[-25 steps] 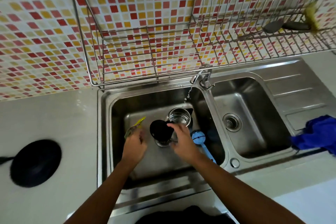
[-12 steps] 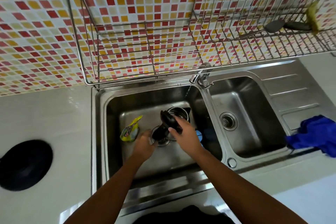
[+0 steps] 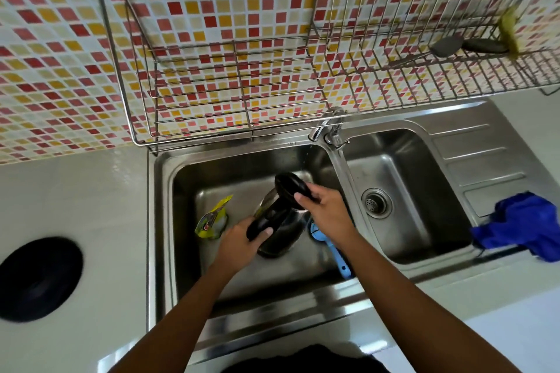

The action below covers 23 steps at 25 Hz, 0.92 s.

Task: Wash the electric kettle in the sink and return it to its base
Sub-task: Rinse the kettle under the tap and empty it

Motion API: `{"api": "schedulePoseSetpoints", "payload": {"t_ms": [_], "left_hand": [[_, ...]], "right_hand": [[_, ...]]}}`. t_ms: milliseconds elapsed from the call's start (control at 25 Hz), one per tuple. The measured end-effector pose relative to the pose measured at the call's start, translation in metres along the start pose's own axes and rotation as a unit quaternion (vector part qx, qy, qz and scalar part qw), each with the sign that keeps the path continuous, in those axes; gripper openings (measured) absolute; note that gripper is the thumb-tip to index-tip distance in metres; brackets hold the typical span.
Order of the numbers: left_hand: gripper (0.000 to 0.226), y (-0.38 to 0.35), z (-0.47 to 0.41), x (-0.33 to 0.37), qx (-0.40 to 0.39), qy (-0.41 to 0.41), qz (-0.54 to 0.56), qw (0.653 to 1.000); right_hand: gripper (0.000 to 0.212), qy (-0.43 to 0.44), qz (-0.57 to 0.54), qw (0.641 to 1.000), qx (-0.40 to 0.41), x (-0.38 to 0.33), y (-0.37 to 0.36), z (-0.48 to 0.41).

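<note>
The steel electric kettle [image 3: 280,238] with black handle and lid lies tilted in the left basin of the double sink [image 3: 181,179]. My left hand [image 3: 241,241] grips its black handle from the near side. My right hand [image 3: 325,209] holds the black hinged lid at the far end, near the mouth. The round black kettle base [image 3: 38,278] sits on the counter at the left. A thin stream falls from the tap [image 3: 328,127] just beyond the kettle.
A yellow-green pouch [image 3: 212,218] lies in the left basin beside the kettle. A blue brush [image 3: 330,248] rests under my right wrist. The right basin holds only its drain [image 3: 375,202]. A blue cloth [image 3: 521,225] is on the drainboard. A wire rack [image 3: 242,85] hangs overhead.
The kettle has been tipped from upright onto its side. My left hand moved from beside the pouch to the handle, and my right hand shifted to the lid.
</note>
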<state>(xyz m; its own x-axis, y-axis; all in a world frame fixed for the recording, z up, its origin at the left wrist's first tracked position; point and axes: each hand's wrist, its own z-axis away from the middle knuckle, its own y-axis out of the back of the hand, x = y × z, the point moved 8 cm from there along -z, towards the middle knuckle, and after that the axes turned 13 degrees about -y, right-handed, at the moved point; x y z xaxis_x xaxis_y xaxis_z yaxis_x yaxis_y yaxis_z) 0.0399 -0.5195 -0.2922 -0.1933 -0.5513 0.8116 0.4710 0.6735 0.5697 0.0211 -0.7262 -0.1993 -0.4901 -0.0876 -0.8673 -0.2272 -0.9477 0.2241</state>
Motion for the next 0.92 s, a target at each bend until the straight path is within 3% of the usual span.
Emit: {"api": "schedulePoseSetpoints", "payload": {"t_ms": [200,360,920], "left_hand": [[0.044,0.053,0.015,0.049,0.028,-0.072,-0.051,0.996],[0.048,0.088,0.021,0.075,0.031,-0.104,-0.155,0.982],[0.061,0.127,-0.009,0.125,-0.147,-0.119,-0.381,0.905]], "right_hand": [[0.028,0.027,-0.075,0.996,-0.027,-0.029,0.008,0.024],[0.029,0.037,-0.085,0.995,-0.043,-0.033,0.0,0.034],[0.024,-0.039,-0.186,0.98,-0.055,-0.012,-0.028,0.042]]}}
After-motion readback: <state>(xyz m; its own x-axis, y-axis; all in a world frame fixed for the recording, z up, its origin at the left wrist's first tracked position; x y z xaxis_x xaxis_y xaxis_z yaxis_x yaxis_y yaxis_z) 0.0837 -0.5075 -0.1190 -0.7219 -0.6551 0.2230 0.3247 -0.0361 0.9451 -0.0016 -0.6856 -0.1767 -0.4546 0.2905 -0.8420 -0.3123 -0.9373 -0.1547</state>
